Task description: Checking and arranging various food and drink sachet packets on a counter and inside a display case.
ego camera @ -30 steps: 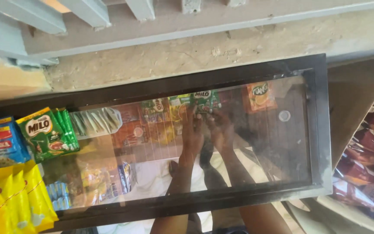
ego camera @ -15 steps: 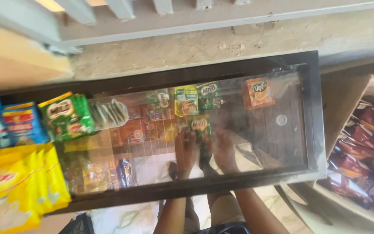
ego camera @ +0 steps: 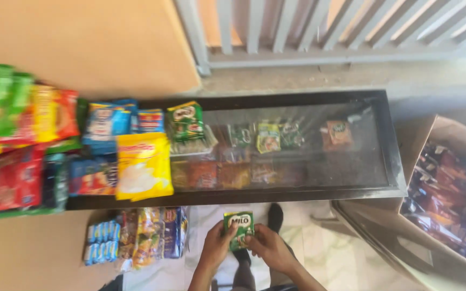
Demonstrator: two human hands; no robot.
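Both my hands hold one small green drink sachet [ego camera: 239, 228] in front of me, below the near edge of a glass-topped display case [ego camera: 395, 161]. My left hand [ego camera: 216, 246] grips its left side and my right hand [ego camera: 267, 247] grips its right side. Under the glass lie rows of small sachets, among them several green ones [ego camera: 268, 137] and an orange one [ego camera: 338, 132]. A green pack [ego camera: 186, 120] lies on top of the glass at the left.
Piles of snack packs cover the case's left end, with a yellow bag [ego camera: 143, 166] hanging over the edge. More packets [ego camera: 136, 235] hang or lie below the case. An open cardboard box [ego camera: 449, 188] of dark red sachets stands at the right. A grille runs along the far wall.
My hands have drawn back from under the glass to the near side and now hold a green sachet. The view has shifted left, showing more of the stacked packs.
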